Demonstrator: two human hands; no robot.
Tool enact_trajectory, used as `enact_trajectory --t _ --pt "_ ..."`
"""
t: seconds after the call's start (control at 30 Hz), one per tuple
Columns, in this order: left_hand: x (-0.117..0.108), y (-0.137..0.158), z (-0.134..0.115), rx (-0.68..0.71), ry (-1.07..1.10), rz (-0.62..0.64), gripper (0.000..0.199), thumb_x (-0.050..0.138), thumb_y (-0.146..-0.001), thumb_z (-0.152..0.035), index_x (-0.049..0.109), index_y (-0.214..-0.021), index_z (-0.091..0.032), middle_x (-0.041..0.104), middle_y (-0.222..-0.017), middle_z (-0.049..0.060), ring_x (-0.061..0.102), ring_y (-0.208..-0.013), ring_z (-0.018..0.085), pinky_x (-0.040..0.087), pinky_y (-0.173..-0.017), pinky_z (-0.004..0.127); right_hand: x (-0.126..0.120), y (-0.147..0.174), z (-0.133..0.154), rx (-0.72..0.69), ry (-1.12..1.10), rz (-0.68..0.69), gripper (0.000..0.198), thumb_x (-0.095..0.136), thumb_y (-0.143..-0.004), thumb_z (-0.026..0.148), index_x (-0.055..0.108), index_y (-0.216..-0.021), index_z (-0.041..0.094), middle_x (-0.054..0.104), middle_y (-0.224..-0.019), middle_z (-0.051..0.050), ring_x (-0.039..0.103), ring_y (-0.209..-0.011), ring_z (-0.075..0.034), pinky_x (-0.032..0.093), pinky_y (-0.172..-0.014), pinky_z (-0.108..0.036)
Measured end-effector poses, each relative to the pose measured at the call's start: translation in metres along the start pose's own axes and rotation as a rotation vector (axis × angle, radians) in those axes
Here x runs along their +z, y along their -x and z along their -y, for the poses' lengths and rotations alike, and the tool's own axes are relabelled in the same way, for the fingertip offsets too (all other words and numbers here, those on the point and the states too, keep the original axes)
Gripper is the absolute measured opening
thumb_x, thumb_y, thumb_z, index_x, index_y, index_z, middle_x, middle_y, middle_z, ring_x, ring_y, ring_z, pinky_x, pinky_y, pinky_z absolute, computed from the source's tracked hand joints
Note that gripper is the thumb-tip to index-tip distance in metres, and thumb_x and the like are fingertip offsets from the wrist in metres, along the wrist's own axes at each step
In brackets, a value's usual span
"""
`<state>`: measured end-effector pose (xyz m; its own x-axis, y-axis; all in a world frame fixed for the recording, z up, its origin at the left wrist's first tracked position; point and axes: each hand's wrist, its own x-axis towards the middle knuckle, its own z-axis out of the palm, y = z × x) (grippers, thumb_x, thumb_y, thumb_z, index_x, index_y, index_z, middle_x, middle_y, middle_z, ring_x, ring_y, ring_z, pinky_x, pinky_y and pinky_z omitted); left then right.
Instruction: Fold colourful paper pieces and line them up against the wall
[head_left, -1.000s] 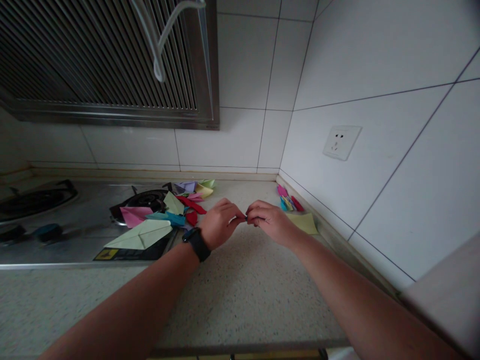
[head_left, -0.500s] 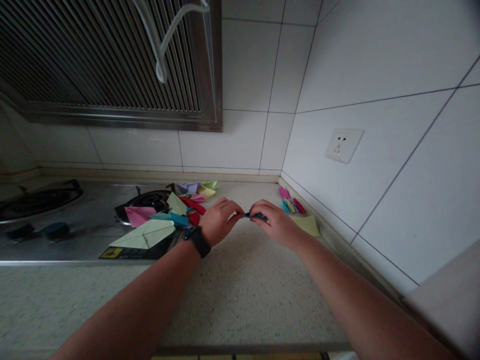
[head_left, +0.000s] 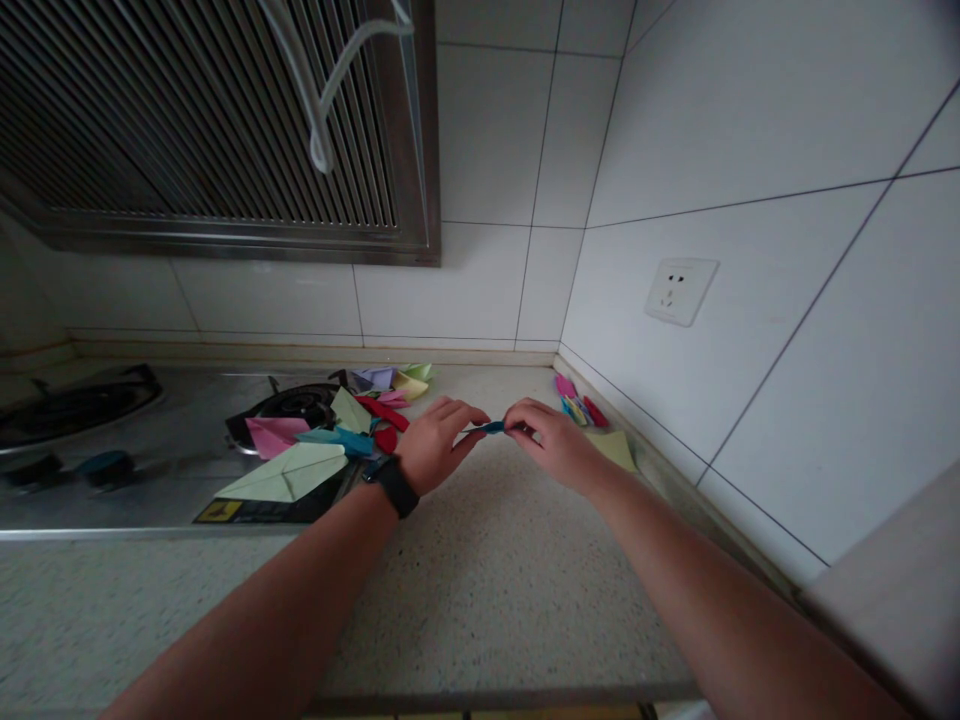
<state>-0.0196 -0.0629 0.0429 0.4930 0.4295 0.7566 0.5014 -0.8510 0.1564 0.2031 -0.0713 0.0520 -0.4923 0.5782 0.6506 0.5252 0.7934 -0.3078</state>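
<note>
A small piece of folded blue paper (head_left: 493, 427) is stretched between my two hands, a little above the speckled countertop (head_left: 517, 580). My left hand (head_left: 442, 440), with a black watch (head_left: 391, 484) on its wrist, pinches the paper's left end. At the other end, my right hand (head_left: 551, 440) has its thumb and fingertips closed on the paper. The fingers hide part of the paper, so its full shape cannot be made out. Beyond my right wrist lies a yellow paper sheet (head_left: 613, 449).
Several folded papers, among them a pale green paper plane (head_left: 289, 474) and a pink one (head_left: 276, 436), lie over the gas stove (head_left: 172, 440) at left. Small coloured folded papers (head_left: 577, 403) rest by the right wall. A range hood (head_left: 225, 235) hangs above.
The right hand's fingers have shifted to the paper's right end, and more of the blue paper now shows between the hands. The left hand keeps its pinch.
</note>
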Motion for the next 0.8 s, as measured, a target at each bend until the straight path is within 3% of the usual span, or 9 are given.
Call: enact_trajectory --t 0.37,0.6,0.8 --pt "0.002 0.0 -0.001 0.087 -0.039 0.088 0.013 0.058 -0.09 -0.023 0.066 -0.1 -0.02 0.067 -0.095 0.006 0.057 -0.091 0.019 0.047 -0.081 0.034 0.004 0.001 0.0 0.043 -0.044 0.019 0.011 0.059 -0.084 0.011 0.06 -0.091 0.02 0.064 -0.084 -0.002 0.06 -0.076 -0.014 0.046 -0.07 -0.026" --pt "0.0 -0.001 -0.002 0.091 -0.044 0.045 0.015 0.054 -0.092 -0.022 0.066 -0.101 -0.019 0.068 -0.094 0.006 0.057 -0.089 0.019 0.047 -0.081 0.034 0.007 0.002 -0.008 0.153 -0.183 -0.048 0.005 0.062 -0.085 0.021 0.06 -0.089 0.019 0.063 -0.078 -0.001 0.061 -0.071 -0.013 0.048 -0.067 -0.026" --pt "0.002 0.0 0.0 0.144 -0.07 0.029 0.019 0.053 -0.093 -0.022 0.068 -0.103 -0.02 0.068 -0.095 0.006 0.057 -0.088 0.018 0.048 -0.079 0.033 0.007 0.001 -0.011 0.12 -0.178 -0.061 0.006 0.063 -0.086 0.024 0.065 -0.086 0.018 0.064 -0.078 -0.002 0.06 -0.073 -0.014 0.047 -0.067 -0.026"
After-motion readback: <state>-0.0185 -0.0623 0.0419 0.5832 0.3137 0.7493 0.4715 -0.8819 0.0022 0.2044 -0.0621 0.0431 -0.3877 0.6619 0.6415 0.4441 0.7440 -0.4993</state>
